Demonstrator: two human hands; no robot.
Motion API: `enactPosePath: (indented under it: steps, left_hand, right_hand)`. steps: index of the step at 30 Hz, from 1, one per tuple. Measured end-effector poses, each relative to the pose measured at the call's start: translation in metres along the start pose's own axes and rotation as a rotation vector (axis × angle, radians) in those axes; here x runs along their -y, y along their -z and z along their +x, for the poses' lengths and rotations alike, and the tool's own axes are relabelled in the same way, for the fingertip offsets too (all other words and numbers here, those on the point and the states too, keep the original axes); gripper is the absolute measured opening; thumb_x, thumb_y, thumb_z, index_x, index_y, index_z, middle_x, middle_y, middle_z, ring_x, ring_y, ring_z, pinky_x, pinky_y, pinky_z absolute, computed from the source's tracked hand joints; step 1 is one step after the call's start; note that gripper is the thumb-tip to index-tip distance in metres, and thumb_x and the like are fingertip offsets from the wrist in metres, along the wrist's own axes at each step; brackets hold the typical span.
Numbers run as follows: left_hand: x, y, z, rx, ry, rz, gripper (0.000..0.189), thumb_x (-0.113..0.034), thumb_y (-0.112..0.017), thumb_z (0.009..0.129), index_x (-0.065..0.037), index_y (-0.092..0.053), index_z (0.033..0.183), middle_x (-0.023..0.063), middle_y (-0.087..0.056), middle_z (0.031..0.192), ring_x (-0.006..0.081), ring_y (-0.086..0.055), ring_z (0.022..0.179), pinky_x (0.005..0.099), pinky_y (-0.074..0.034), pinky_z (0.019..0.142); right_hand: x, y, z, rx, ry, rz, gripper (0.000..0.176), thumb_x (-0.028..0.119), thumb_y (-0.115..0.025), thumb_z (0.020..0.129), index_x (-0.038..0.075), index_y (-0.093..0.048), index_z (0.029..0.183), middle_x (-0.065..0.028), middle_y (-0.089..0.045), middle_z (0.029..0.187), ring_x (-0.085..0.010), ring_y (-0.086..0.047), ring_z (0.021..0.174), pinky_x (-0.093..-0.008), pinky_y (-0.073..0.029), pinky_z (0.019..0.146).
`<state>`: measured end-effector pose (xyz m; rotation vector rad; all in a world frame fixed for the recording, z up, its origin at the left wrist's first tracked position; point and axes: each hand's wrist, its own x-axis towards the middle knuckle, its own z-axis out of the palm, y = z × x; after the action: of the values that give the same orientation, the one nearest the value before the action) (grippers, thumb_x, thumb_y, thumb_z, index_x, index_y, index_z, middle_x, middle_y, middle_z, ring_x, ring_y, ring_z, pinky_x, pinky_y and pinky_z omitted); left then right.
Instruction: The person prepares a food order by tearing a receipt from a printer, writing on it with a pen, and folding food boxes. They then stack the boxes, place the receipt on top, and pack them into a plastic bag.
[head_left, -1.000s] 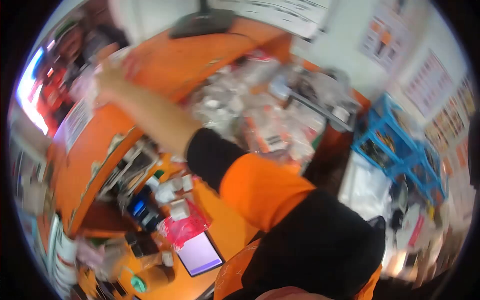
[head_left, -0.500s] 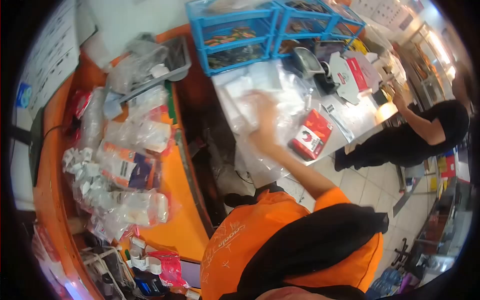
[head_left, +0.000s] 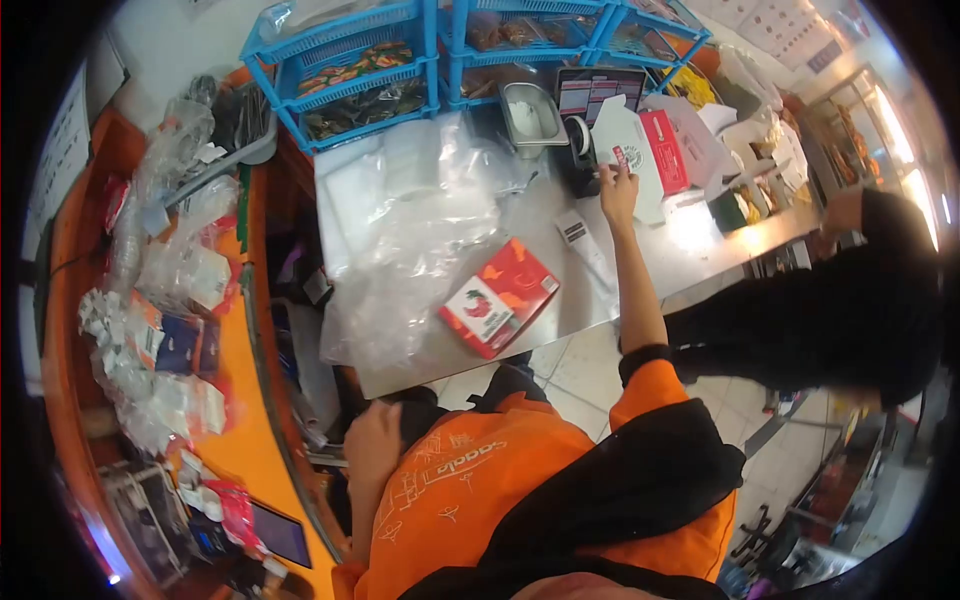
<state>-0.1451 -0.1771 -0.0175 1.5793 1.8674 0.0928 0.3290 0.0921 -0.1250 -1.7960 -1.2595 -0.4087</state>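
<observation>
My right hand (head_left: 618, 192) reaches across the metal table with its fingers pinched at the near left edge of a white cardboard box (head_left: 647, 185) with a red panel. Low beside my body and below the table edge is my left hand (head_left: 373, 435), its fingers curled in and nothing visible in it. A red and white carton (head_left: 500, 297) rests on the table between my arms. Clear plastic bags (head_left: 410, 240) are spread left of it. Left of my right forearm, a flat white packet (head_left: 585, 243) lies on the metal.
Blue basket racks (head_left: 360, 75) stand along the back, near a metal container (head_left: 533, 118) and a screen (head_left: 598, 92). Another person in black (head_left: 800, 310) stands at right. An orange counter (head_left: 265, 410) at left bears plastic-wrapped packs (head_left: 165, 345).
My right hand has moved from above the plastic bags to the white box. My left hand has come into view by my side. The view has shifted to the right.
</observation>
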Motion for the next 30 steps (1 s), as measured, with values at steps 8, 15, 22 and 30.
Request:
enactPosePath:
  steps: [8, 15, 22, 30]
  left_hand:
    - [-0.169, -0.120, 0.059, -0.265, -0.324, 0.275, 0.064, -0.034, -0.068, 0.082, -0.024, -0.044, 0.140, 0.0017, -0.034, 0.150, 0.0326, -0.025, 0.141, 0.0664, -0.030, 0.097]
    - [-0.154, -0.160, 0.082, -0.654, -0.378, 0.397, 0.065, -0.028, -0.071, 0.078, -0.028, -0.048, 0.138, -0.0043, -0.037, 0.148, 0.0297, -0.031, 0.139, 0.0551, -0.043, 0.090]
    - [-0.155, -0.157, 0.081, -0.630, -0.366, 0.450, 0.064, -0.029, -0.069, 0.079, -0.028, -0.046, 0.139, -0.0052, -0.036, 0.149, 0.0292, -0.031, 0.139, 0.0551, -0.043, 0.090]
    - [-0.152, -0.157, 0.080, -0.604, -0.376, 0.398, 0.061, -0.027, -0.065, 0.083, -0.027, -0.043, 0.140, -0.0003, -0.035, 0.150, 0.0299, -0.028, 0.140, 0.0588, -0.033, 0.100]
  right_hand:
    - [-0.035, -0.001, 0.053, 0.632, 0.038, 0.453, 0.019, 0.015, -0.064, 0.082, -0.002, -0.072, 0.079, -0.0108, -0.070, 0.073, -0.0165, -0.064, 0.070, -0.0317, -0.050, 0.072]
    - [-0.061, 0.015, 0.011, 0.563, -0.214, 0.645, 0.015, 0.014, -0.069, 0.081, -0.001, -0.068, 0.077, -0.0106, -0.062, 0.087, -0.0210, -0.061, 0.083, -0.0322, -0.049, 0.072]
    - [-0.046, 0.002, -0.028, 0.302, -0.276, 0.775, 0.012, 0.009, -0.071, 0.077, -0.002, -0.067, 0.079, -0.0129, -0.059, 0.093, -0.0266, -0.060, 0.090, -0.0390, -0.050, 0.073]
    - [-0.024, 0.046, -0.003, 0.566, 0.049, 0.316, 0.007, 0.000, -0.062, 0.081, -0.003, -0.062, 0.087, -0.0127, -0.062, 0.070, -0.0180, -0.060, 0.062, -0.0306, -0.047, 0.059]
